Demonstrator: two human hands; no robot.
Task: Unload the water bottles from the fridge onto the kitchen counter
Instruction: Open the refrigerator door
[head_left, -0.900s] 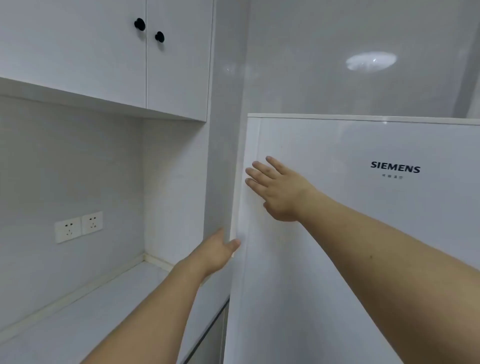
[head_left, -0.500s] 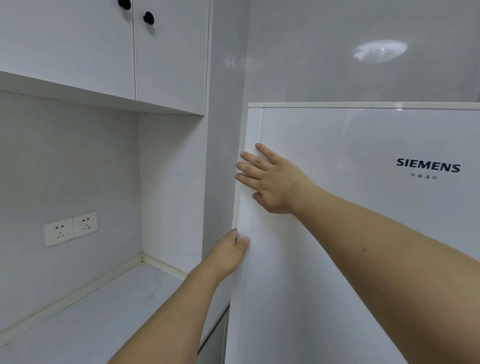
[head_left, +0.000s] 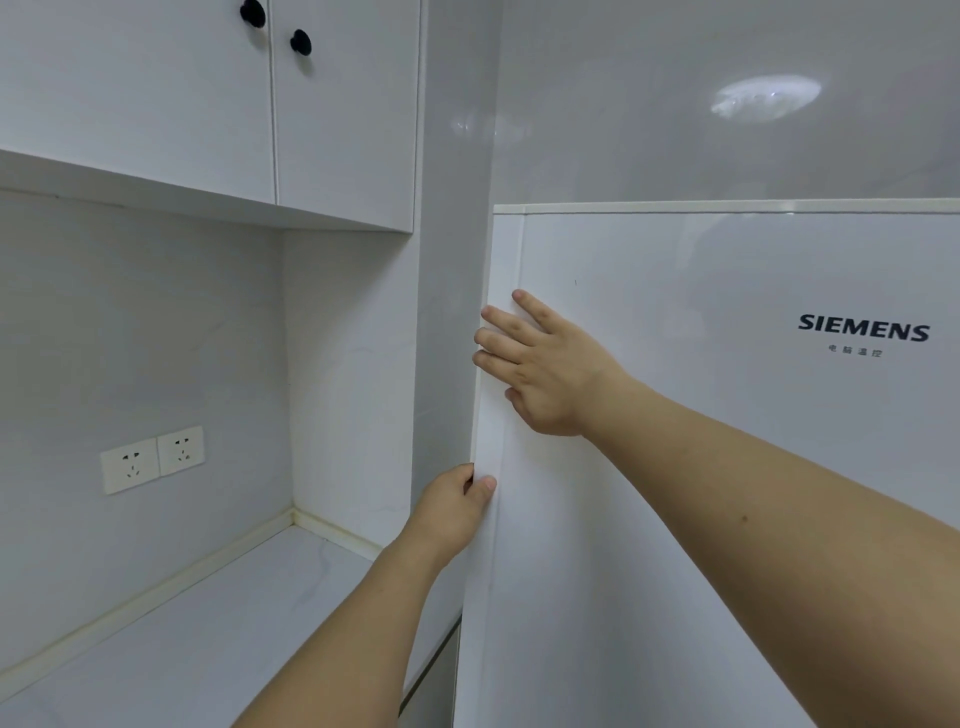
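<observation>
- Both hands have closed in on the fridge door (head_left: 727, 467) edge since the earlier frame.
- Left hand (head_left: 452, 512) curls round the edge; right hand (head_left: 540, 364) lies flat, fingers straight.
- Door shut, bottles unseen, presumably inside.
- Counter (head_left: 208, 623) holds none; all unloading remains.

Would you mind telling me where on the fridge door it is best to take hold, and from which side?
Probably the door's left vertical edge, approached from the counter side. The fridge door shows no handle on its flat front, and the left hand already curls round that edge, thumb in front. The right hand lies higher, fingertips at the same edge.
</observation>
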